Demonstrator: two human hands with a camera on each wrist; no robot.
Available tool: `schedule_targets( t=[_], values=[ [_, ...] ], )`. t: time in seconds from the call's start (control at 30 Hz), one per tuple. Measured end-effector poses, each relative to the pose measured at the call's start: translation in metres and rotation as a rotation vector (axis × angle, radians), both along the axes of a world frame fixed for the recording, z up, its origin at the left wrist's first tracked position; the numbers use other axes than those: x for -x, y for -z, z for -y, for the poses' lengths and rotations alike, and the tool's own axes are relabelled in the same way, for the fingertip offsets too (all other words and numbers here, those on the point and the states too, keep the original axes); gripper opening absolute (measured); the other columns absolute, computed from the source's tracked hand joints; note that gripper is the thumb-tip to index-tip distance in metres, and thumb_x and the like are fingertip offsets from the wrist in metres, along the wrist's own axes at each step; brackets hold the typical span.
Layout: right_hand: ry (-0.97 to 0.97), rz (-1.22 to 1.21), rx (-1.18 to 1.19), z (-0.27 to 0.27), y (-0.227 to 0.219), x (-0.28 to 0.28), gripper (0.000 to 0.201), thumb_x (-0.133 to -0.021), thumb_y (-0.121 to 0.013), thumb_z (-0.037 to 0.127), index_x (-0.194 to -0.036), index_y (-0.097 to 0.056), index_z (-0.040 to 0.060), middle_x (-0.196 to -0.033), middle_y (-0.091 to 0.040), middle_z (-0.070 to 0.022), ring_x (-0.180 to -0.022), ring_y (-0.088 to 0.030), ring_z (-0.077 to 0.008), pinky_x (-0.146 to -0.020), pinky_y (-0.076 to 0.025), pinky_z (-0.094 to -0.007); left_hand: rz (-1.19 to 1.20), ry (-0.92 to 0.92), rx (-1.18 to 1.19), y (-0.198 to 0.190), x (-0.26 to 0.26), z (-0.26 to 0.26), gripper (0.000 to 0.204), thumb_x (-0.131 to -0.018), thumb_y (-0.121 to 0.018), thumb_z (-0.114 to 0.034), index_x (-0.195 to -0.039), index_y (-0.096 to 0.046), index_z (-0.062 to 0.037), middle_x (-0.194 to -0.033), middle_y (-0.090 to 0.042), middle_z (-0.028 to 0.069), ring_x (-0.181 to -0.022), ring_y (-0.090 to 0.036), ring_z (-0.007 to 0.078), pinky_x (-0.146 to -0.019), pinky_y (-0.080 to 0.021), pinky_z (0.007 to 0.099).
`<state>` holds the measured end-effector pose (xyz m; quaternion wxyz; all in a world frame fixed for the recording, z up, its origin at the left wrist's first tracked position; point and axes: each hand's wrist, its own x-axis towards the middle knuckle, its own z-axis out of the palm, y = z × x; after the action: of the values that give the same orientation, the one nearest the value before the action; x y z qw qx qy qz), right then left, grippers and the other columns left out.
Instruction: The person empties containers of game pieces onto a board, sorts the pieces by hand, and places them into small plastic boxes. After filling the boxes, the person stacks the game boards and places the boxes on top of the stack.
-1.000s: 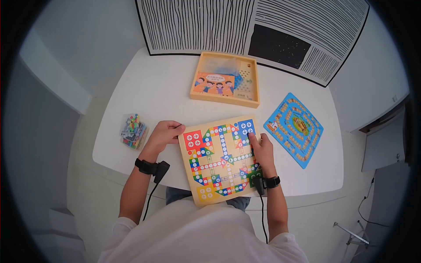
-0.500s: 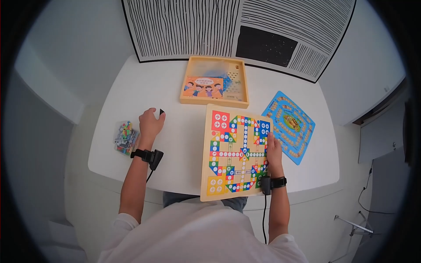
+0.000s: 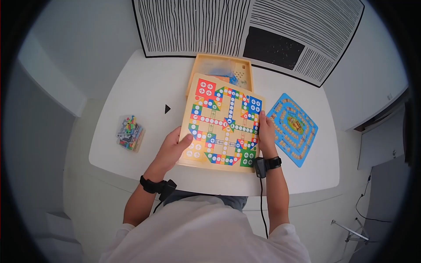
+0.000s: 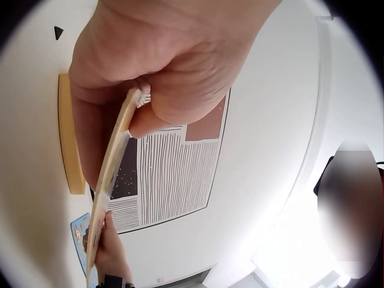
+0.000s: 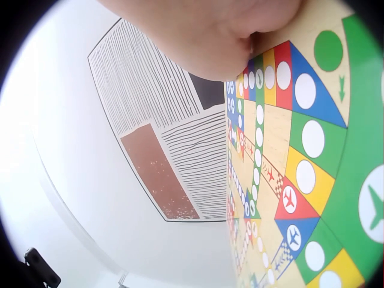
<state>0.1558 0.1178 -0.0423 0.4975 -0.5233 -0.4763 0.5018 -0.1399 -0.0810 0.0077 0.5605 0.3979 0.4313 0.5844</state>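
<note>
A square wooden game board (image 3: 226,127) with coloured squares and circles is held up above the table, its far edge overlapping the open wooden box (image 3: 252,79). The left hand (image 3: 169,151) grips the board's left edge near the yellow corner, thumb on the printed face. In the left wrist view that hand (image 4: 162,66) pinches the board's edge (image 4: 111,162) between thumb and fingers. The right hand (image 3: 266,133) holds the right edge, thumb on top; in the right wrist view the hand (image 5: 210,30) lies against the printed board (image 5: 276,138).
On the white table (image 3: 131,87) lie a small black triangle (image 3: 167,108), a clear bag of colourful pieces (image 3: 130,133) at the left, and a blue game board (image 3: 294,127) at the right. A large striped panel (image 3: 197,26) stands along the back.
The left hand has released the black triangle onto the table and now grips the board's left edge. The board has moved forward, over part of the box.
</note>
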Motion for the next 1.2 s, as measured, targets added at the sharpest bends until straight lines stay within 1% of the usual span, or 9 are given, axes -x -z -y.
schedule_targets(
  t=[0.17, 0.2, 0.3, 0.5, 0.7, 0.77, 0.8, 0.83, 1.2],
  values=[
    [-0.024, -0.007, -0.164, -0.03, -0.02, 0.031, 0.045, -0.113, -0.05, 0.04, -0.117, -0.067, -0.0006, -0.102, -0.077, -0.0141, -0.092, -0.073, -0.0186, -0.086, -0.056, -0.0314, 0.078, -0.196, 0.002, 0.02, 0.029, 0.013, 0.036, -0.112, -0.055, -0.013, -0.144, -0.052, 0.0033, -0.133, -0.069, 0.0124, -0.117, -0.07, 0.0182, -0.1, -0.057, 0.0334],
    [-0.002, 0.383, -0.435, -0.044, -0.015, 0.035, 0.036, -0.11, -0.053, 0.033, -0.123, -0.065, 0.0018, -0.11, -0.076, -0.018, -0.105, -0.073, -0.0313, -0.095, -0.056, -0.0401, 0.079, -0.259, 0.029, 0.022, 0.034, 0.016, 0.034, -0.112, -0.055, -0.012, -0.142, -0.053, 0.0029, -0.131, -0.07, 0.0121, -0.115, -0.07, 0.0173, -0.098, -0.057, 0.0329],
    [-0.148, 0.745, -0.977, -0.068, -0.014, 0.053, 0.034, -0.103, -0.061, 0.028, -0.125, -0.065, 0.0024, -0.12, -0.073, -0.0203, -0.119, -0.066, -0.0395, -0.103, -0.051, -0.0482, 0.079, -0.351, 0.055, 0.019, 0.037, 0.026, 0.03, -0.112, -0.054, -0.012, -0.138, -0.056, 0.0023, -0.127, -0.071, 0.0114, -0.111, -0.071, 0.0166, -0.096, -0.058, 0.032],
    [-0.569, 1.095, -0.809, -0.085, -0.012, 0.055, 0.032, -0.096, -0.067, 0.021, -0.124, -0.069, 0.0071, -0.112, -0.071, -0.0151, -0.112, -0.065, -0.0376, -0.1, -0.048, -0.0493, 0.061, -0.412, 0.037, 0.009, 0.045, 0.033, 0.03, -0.112, -0.055, -0.015, -0.136, -0.059, 0.0023, -0.126, -0.072, 0.0111, -0.109, -0.072, 0.016, -0.094, -0.058, 0.0318],
    [-0.619, 0.978, -0.915, -0.059, 0.0, 0.027, 0.025, -0.089, -0.074, 0.011, -0.114, -0.073, 0.0047, -0.106, -0.071, -0.0159, -0.103, -0.064, -0.0381, -0.094, -0.051, -0.0469, 0.116, -0.331, 0.044, 0.0, 0.056, 0.035, 0.033, -0.111, -0.056, -0.018, -0.137, -0.059, 0.0026, -0.128, -0.071, 0.0122, -0.11, -0.073, 0.0179, -0.094, -0.059, 0.0327],
    [-0.565, 0.693, -0.849, -0.014, -0.018, 0.02, 0.033, -0.09, -0.076, 0.016, -0.122, -0.072, 0.0065, -0.113, -0.072, -0.0148, -0.106, -0.066, -0.0395, -0.095, -0.054, -0.0448, 0.281, -0.204, 0.089, -0.003, 0.049, 0.029, 0.036, -0.112, -0.054, -0.019, -0.139, -0.057, 0.0031, -0.13, -0.071, 0.0138, -0.113, -0.073, 0.0207, -0.096, -0.059, 0.0353],
    [-0.616, 0.298, -0.42, 0.013, -0.028, 0.01, 0.039, -0.091, -0.078, 0.021, -0.128, -0.071, 0.0091, -0.121, -0.073, -0.0128, -0.113, -0.068, -0.0371, -0.095, -0.056, -0.0443, 0.281, -0.206, 0.101, -0.006, 0.039, 0.025, 0.036, -0.112, -0.054, -0.019, -0.139, -0.057, 0.0031, -0.13, -0.071, 0.0138, -0.113, -0.073, 0.0207, -0.096, -0.059, 0.0353],
    [-0.618, 0.295, -0.41, 0.014, -0.029, 0.004, 0.039, -0.091, -0.078, 0.021, -0.128, -0.071, 0.0091, -0.121, -0.073, -0.0128, -0.113, -0.068, -0.0371, -0.095, -0.056, -0.0443, 0.324, -0.149, 0.135, -0.008, 0.026, 0.018, 0.036, -0.112, -0.053, -0.019, -0.14, -0.057, 0.0031, -0.131, -0.07, 0.0143, -0.114, -0.073, 0.0217, -0.097, -0.059, 0.0365],
    [-0.624, 0.932, -0.5, 0.115, 0.012, -0.073, 0.042, -0.091, -0.079, 0.023, -0.13, -0.07, 0.0086, -0.122, -0.074, -0.0119, -0.116, -0.068, -0.0348, -0.096, -0.056, -0.0432, 0.436, 0.13, 0.241, 0.013, -0.005, -0.053, 0.04, -0.111, -0.055, -0.023, -0.143, -0.054, 0.0029, -0.134, -0.069, 0.015, -0.118, -0.071, 0.0244, -0.1, -0.058, 0.0395]
  ],
)
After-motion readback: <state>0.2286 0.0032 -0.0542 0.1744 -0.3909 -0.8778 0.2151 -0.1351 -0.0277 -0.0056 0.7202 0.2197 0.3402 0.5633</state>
